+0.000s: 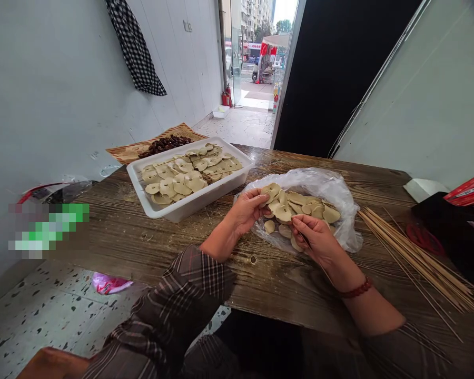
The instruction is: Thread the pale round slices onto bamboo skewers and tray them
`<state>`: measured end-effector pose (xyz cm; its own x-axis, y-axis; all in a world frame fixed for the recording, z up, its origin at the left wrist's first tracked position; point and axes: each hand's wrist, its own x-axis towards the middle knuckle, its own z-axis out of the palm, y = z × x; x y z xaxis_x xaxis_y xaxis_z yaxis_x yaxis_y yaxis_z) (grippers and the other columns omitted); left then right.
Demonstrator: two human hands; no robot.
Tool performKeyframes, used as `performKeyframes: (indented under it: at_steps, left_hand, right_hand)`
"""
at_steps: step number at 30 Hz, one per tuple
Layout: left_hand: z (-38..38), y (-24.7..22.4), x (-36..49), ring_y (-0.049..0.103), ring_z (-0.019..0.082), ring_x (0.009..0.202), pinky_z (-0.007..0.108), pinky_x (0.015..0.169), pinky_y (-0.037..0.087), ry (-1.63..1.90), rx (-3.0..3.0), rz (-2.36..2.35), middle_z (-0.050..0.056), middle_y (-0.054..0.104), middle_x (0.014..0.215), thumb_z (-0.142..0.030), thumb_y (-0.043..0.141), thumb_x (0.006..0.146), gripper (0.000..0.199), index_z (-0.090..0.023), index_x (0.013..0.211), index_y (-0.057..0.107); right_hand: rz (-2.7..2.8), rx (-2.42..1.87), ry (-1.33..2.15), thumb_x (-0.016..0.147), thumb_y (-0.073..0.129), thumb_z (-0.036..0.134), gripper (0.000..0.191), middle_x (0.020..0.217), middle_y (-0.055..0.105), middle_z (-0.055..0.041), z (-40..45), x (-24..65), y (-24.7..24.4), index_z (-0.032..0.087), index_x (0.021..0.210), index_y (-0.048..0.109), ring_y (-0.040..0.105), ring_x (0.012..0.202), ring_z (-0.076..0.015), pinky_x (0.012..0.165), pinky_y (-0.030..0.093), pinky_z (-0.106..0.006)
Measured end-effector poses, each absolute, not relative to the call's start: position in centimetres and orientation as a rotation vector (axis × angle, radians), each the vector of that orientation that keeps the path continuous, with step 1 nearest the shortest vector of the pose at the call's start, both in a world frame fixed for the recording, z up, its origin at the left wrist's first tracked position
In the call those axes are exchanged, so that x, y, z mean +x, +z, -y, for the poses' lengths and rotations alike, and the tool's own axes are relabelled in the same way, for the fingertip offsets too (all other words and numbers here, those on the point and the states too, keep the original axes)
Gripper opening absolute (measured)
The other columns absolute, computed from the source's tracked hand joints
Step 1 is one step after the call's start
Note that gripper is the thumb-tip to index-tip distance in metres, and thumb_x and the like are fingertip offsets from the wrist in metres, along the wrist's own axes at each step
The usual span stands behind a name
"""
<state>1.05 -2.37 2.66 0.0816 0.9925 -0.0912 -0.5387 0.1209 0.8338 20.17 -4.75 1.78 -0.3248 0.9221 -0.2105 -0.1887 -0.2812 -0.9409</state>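
Observation:
My left hand (243,213) pinches several thin, pale beige round slices (280,205), whose exact kind I cannot make out. Those slices sit along a thin bamboo skewer (327,273), and my right hand (319,239) is closed around it just behind them, its tail running back under my palm. Both hands are over a clear plastic bag (327,181) spread on the table, with more loose slices (310,205) in it. Left of my hands stands a white plastic tray (199,202) filled with skewered slices (181,181).
A bundle of bare bamboo skewers (414,258) lies on the wooden table (150,245) at the right. Behind the tray are dark brown pieces (166,145) on patterned paper. Red packets (470,189) and a black container stand at the right edge.

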Motion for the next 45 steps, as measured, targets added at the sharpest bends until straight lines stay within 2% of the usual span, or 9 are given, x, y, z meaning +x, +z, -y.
performKeyframes:
  at_steps: [6,10,14,20,27,34,39,45]
  left_hand:
    - [2.5,3.0,1.1,0.06,0.01,0.059,0.021,0.051,0.05,1.377,0.801,-0.853,0.001,0.068,0.073,-0.029,0.088,0.055,0.036,-0.013,0.077,0.064]
    - [2.5,3.1,0.8,0.06,0.01,0.054,0.022,0.047,0.051,1.313,0.752,-0.842,0.0,0.067,0.07,-0.026,0.087,0.057,0.035,-0.013,0.078,0.063]
    - [2.4,2.8,0.6,0.062,0.01,0.054,0.023,0.051,0.055,1.285,0.69,-0.818,0.0,0.066,0.069,-0.021,0.085,0.061,0.03,-0.012,0.079,0.062]
    - [2.3,2.9,0.6,0.064,0.011,0.054,0.022,0.052,0.056,1.24,0.613,-0.811,0.002,0.069,0.071,-0.014,0.078,0.07,0.021,-0.011,0.082,0.062]
    - [2.5,3.5,0.6,0.066,0.01,0.053,0.02,0.051,0.056,1.249,0.621,-0.824,0.002,0.07,0.071,-0.011,0.078,0.072,0.02,-0.012,0.082,0.06]
    - [2.4,3.2,0.5,0.067,0.011,0.055,0.022,0.052,0.057,1.241,0.611,-0.79,0.002,0.07,0.074,-0.012,0.078,0.071,0.022,-0.013,0.084,0.06]
    - [2.4,3.1,0.6,0.066,0.011,0.056,0.021,0.054,0.056,1.217,0.605,-0.782,0.002,0.07,0.073,-0.012,0.078,0.071,0.022,-0.013,0.084,0.06]
    - [2.7,3.0,0.9,0.062,0.009,0.06,0.021,0.059,0.052,1.342,0.76,-0.841,-0.001,0.067,0.07,-0.025,0.087,0.06,0.032,-0.013,0.076,0.062]
  right_hand:
    - [1.154,-1.032,1.703,0.062,0.084,0.054,0.043,0.057,0.053,0.0044,4.7,20.3,1.2,0.017,0.074,0.063,0.035,0.043,-0.0038,0.037,0.022,-0.017]
    - [1.239,-1.016,1.633,0.068,0.08,0.054,0.04,0.06,0.055,0.0035,4.6,20.4,0.7,0.018,0.077,0.065,0.037,0.045,-0.0043,0.038,0.024,-0.018]
    - [1.331,-1.019,1.562,0.075,0.076,0.053,0.037,0.062,0.056,0.0027,4.8,20.5,0.5,0.018,0.081,0.066,0.039,0.046,-0.0051,0.04,0.027,-0.018]
    - [1.353,-1.042,1.512,0.074,0.075,0.056,0.039,0.062,0.057,0.0019,4.8,20.5,0.6,0.018,0.081,0.066,0.041,0.045,-0.0059,0.04,0.028,-0.019]
    - [1.52,-1.076,1.322,0.081,0.068,0.055,0.036,0.064,0.06,0.0001,4.7,20.9,0.6,0.019,0.082,0.068,0.044,0.048,-0.009,0.043,0.031,-0.023]
    - [1.771,-1.086,0.907,0.086,0.062,0.041,0.023,0.067,0.066,-0.0023,4.5,21.1,1.0,0.02,0.079,0.07,0.057,0.061,-0.0161,0.058,0.042,-0.028]
    - [1.783,-1.073,0.901,0.087,0.06,0.04,0.022,0.068,0.066,-0.0021,4.7,21.1,1.3,0.021,0.08,0.069,0.058,0.062,-0.0162,0.059,0.042,-0.028]
    - [1.766,-1.098,0.933,0.088,0.059,0.042,0.025,0.065,0.063,-0.0014,4.5,21.2,1.0,0.02,0.081,0.068,0.054,0.06,-0.015,0.056,0.039,-0.027]
